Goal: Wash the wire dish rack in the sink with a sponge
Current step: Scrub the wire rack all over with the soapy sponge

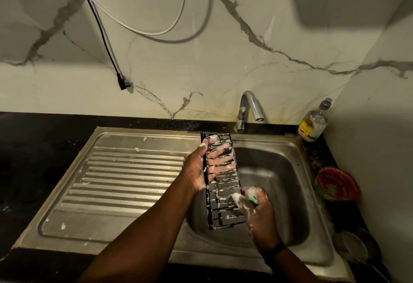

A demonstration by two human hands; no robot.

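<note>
A black wire dish rack (pixel 223 191), streaked with white foam, is held upright over the steel sink (pixel 297 193). My left hand (pixel 199 168) grips its upper left side, with the fingers showing through the wires from behind. My right hand (pixel 257 211), covered in suds, grips a green sponge (pixel 252 200) and presses it against the rack's lower right edge.
A ribbed steel drainboard (pixel 116 180) lies to the left of the basin. The faucet (pixel 248 110) stands behind the sink, a soap bottle (pixel 312 124) at the back right. A red bowl (pixel 335 184) and a metal pan (pixel 355 247) sit on the right counter. Cables hang on the wall.
</note>
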